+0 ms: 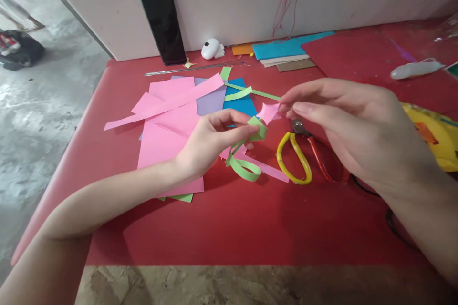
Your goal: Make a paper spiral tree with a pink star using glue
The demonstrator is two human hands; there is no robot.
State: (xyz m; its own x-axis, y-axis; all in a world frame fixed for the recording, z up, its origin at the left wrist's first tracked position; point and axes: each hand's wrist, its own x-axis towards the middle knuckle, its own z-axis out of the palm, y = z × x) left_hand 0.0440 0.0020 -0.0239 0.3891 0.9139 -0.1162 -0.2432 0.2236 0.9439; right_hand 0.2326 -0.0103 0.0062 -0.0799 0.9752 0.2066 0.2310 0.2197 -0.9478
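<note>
Between the thumb and fingers of my left hand [218, 138] is a light green paper strip [258, 129]. The strip bends round at the fingertips, and a curled green loop [246, 171] hangs below the hand. My right hand [361, 124] pinches a small pink paper star [269, 112] by one point, close to the green strip. Under the hands lie pink paper sheets [168, 152], a purple sheet [211, 97] and a blue sheet [238, 88]. Scissors [295, 157] with one yellow and one red handle rest beneath my right hand, their blades partly hidden.
A black phone [161, 19] leans on the white wall, beside a small white figure [212, 49]. Blue card [289, 46] and other paper lie along the back. A yellow object [432, 128] sits at the right, partly behind my right hand. The red table's left edge drops to the floor.
</note>
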